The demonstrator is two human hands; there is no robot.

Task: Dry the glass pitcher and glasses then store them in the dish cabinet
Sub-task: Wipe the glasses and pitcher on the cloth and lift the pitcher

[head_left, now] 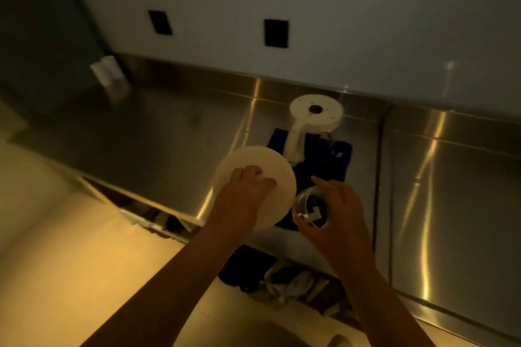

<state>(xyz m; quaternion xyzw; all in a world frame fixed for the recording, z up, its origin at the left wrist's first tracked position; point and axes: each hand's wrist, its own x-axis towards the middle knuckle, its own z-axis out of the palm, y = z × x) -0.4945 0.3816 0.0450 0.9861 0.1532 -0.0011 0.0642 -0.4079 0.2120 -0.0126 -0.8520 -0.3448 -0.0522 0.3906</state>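
Right hand [335, 205]: fingers curled round glass [310, 210], rim up, held above blue mat [342, 160]. Left hand [248, 186]: fingertips pinching round white cloth pad [253, 166], just beside glass. Advice: push cloth inside, rotate glass, keep grip firm. Pitcher not identifiable.
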